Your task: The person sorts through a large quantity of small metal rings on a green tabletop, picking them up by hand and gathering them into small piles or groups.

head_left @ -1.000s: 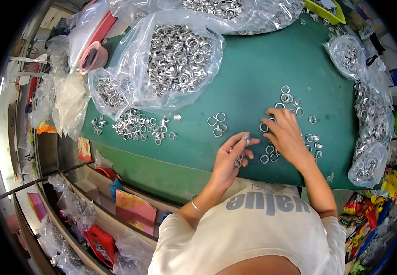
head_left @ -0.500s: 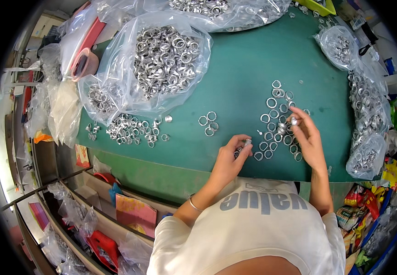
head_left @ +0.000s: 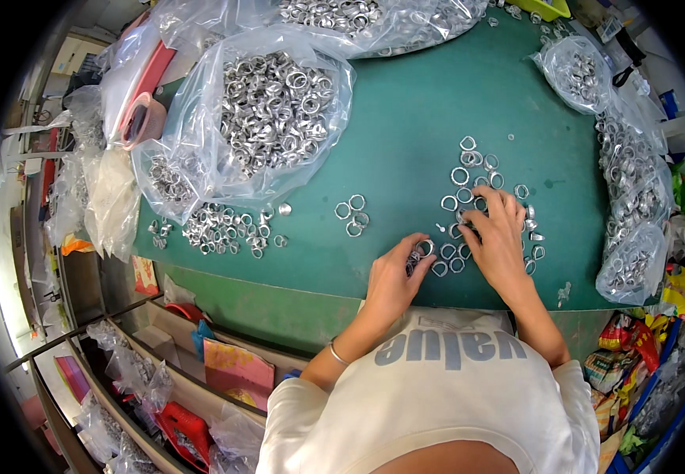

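Many silver-coloured metal rings (head_left: 451, 176) lie scattered on the smooth green surface (head_left: 421, 134), near its front edge.
Left hand (head_left: 390, 278): grip closed on several held rings (head_left: 415, 259) — one stands at the fingertips; right hand (head_left: 502, 243): fingers curled over the scatter, whether it grasps one cannot be told. White fabric shirt (head_left: 437, 391) bears one line of large grey-blue lettering (head_left: 453, 350). Bands vary, round and faceted; about four form a small cluster (head_left: 358, 212), left — beyond it, a dense pile (head_left: 224, 227), uncounted, beside a ring-filled clear plastic bag (head_left: 342, 103).
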`<state>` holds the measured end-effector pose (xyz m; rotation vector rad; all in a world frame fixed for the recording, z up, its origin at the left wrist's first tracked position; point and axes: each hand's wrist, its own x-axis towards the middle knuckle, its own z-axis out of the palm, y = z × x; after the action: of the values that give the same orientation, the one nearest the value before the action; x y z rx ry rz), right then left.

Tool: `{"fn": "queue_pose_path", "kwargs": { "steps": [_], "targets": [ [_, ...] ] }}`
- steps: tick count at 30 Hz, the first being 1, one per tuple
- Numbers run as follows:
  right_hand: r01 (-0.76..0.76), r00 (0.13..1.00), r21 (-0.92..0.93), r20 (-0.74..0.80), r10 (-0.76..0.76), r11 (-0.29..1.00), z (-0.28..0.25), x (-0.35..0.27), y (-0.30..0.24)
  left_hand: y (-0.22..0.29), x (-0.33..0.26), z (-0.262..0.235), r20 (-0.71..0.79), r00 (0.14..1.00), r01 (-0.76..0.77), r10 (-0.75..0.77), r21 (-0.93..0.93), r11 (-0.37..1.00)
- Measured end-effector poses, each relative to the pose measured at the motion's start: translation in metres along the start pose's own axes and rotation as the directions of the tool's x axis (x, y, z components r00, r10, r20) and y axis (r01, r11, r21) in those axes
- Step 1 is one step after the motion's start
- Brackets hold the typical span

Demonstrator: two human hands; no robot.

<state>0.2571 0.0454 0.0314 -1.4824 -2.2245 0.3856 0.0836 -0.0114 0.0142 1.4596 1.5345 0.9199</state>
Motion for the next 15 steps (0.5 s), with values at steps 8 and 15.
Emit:
{"fn": "queue_pose_path", "kwargs": {
  "steps": [8,15],
  "targets": [
    [-0.377,0.895,0.926,0.356,0.267,0.027,-0.028,-0.010,0.028,0.005,-0.001,-0.003,0.087,0.988,0.147,-0.128,-0.275,0.950],
    [-0.338,0.874,0.896,0.412,0.257,-0.289,-0.032,-0.016,0.040,0.013,0.004,0.001,0.121,0.985,0.147,-0.120,-0.247,0.958]
  ]
}}
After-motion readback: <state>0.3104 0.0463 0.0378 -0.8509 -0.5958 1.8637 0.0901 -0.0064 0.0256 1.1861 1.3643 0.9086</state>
